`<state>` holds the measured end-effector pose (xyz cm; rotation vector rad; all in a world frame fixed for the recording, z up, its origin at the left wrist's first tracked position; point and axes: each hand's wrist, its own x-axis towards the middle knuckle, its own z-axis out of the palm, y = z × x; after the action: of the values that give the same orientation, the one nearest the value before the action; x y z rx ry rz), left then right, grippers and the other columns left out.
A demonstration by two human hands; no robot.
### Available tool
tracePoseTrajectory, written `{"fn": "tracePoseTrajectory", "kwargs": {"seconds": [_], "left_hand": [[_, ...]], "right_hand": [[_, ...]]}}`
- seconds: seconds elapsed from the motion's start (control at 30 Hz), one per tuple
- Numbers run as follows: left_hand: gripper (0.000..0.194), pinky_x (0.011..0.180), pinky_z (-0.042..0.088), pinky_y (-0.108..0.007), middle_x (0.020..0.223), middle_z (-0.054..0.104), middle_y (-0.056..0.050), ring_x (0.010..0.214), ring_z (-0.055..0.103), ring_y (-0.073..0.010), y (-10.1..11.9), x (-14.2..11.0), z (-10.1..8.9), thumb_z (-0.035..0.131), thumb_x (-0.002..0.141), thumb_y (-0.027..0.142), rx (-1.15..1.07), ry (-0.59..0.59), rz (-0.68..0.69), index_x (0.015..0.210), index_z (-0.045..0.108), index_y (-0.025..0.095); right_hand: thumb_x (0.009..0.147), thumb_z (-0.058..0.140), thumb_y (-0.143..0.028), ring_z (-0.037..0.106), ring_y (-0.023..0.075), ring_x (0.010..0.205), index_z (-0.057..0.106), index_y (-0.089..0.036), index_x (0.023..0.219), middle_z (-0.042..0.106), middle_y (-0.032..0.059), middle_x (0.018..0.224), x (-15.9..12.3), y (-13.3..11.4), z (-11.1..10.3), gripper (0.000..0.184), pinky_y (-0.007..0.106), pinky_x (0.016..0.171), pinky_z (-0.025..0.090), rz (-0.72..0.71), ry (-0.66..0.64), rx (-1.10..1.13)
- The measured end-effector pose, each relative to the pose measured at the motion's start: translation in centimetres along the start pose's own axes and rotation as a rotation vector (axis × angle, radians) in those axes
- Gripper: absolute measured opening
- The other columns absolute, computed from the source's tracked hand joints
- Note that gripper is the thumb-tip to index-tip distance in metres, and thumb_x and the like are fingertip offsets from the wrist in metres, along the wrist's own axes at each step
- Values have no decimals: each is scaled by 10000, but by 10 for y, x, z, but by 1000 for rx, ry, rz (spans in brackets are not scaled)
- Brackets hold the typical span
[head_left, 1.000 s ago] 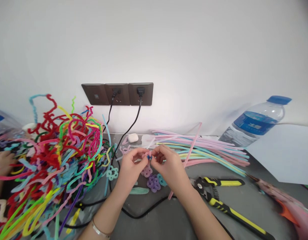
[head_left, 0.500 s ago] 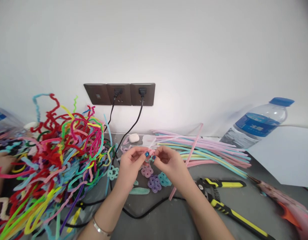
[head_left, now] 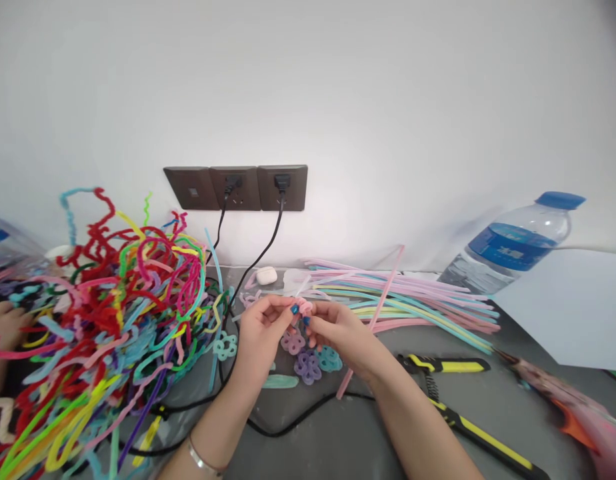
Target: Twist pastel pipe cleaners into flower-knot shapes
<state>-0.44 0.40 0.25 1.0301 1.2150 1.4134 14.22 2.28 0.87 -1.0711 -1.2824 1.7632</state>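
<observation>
Between my fingertips is a small pink pipe cleaner (head_left: pixel 304 305), bent into loops. My left hand (head_left: pixel 263 332) pinches it from the left, thumb against forefinger. From the right, my right hand (head_left: pixel 341 333) closes on it too, its thumb lower than the loops. Just below the hands lie finished-looking pipe-cleaner flowers: a pink flower (head_left: pixel 293 342), a purple flower (head_left: pixel 308 367) and a teal flower (head_left: pixel 330 359). A mint flower (head_left: pixel 225 345) lies left of my left wrist. A long straight pink pipe cleaner (head_left: pixel 387 293) slants behind my right hand.
A tangled heap of coloured pipe cleaners (head_left: pixel 113 320) fills the left, with another person's hand (head_left: pixel 5 327) beside it. Straight pipe cleaners (head_left: pixel 413 300) lie at back right. Yellow-black pliers (head_left: pixel 451 365), a glue gun (head_left: pixel 558 393), a water bottle (head_left: pixel 518 243) and a black cable (head_left: pixel 288 430) are around.
My right hand has shifted slightly, its thumb dropping lower and its fingers turning, so more of the pink loops shows. My left hand keeps its pinch. The view has moved slightly.
</observation>
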Motion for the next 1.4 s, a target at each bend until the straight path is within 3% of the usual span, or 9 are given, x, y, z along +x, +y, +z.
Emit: {"fn": "tracePoseTrajectory", "kwargs": {"seconds": [0.3, 0.57, 0.67, 0.83, 1.0, 1.1, 1.23, 1.4], "left_hand": [[144, 675, 567, -284, 784, 774, -60, 746, 712, -202, 1, -3, 3, 780, 670, 280, 15, 57, 49, 753, 739, 169], [131, 715, 556, -273, 850, 770, -50, 798, 704, -196, 3, 3, -6, 732, 754, 283, 102, -111, 41, 827, 752, 177], [127, 751, 549, -282, 872, 766, -59, 811, 698, -196, 5, 5, -11, 720, 760, 271, 140, -172, 42, 830, 749, 169], [215, 644, 518, -227, 820, 721, -21, 723, 659, -144, 1, 8, -15, 746, 716, 234, 80, -194, -64, 902, 656, 178], [299, 564, 486, -189, 775, 592, 51, 622, 583, -89, -3, 8, -14, 798, 662, 245, -19, -103, -93, 800, 537, 198], [205, 619, 520, -223, 717, 584, 35, 632, 594, -105, -1, 8, -14, 739, 735, 303, -10, -160, -104, 753, 577, 179], [73, 659, 544, -251, 804, 667, -25, 719, 643, -148, 3, 8, -15, 683, 755, 223, 145, -272, 64, 808, 680, 172], [113, 697, 562, -268, 863, 667, -50, 794, 658, -172, 3, 8, -17, 635, 783, 133, 374, -289, 387, 829, 723, 188]], "right_hand": [[681, 655, -234, 507, 88, 502, 630, -169, 734, 559, -35, 593, -1, 3, 1, 86, 195, 496, 419, -13, -45, 51], [759, 644, -275, 545, 111, 536, 608, -171, 769, 590, -22, 627, 2, 7, -3, 110, 222, 526, 438, -69, -36, -78], [746, 656, -246, 556, 121, 564, 587, -178, 802, 587, -21, 680, 4, 8, -5, 112, 235, 524, 452, -152, 1, -172], [768, 648, -210, 590, 142, 743, 582, -202, 970, 612, 9, 869, 5, 10, -7, 212, 236, 605, 482, -325, 21, -231], [800, 656, -269, 595, 164, 769, 608, -201, 884, 611, 20, 845, 3, 8, -5, 119, 239, 586, 467, -345, 31, -265], [780, 691, -296, 602, 170, 749, 600, -203, 882, 615, 16, 812, 5, 7, -6, 165, 258, 601, 478, -365, 77, -238], [791, 701, -327, 614, 178, 753, 580, -207, 869, 630, 29, 828, 6, 8, -9, 188, 281, 635, 497, -398, 133, -198], [802, 713, -353, 626, 187, 789, 586, -205, 856, 634, 35, 835, 5, 10, -10, 203, 291, 670, 510, -385, 124, -165]]}}
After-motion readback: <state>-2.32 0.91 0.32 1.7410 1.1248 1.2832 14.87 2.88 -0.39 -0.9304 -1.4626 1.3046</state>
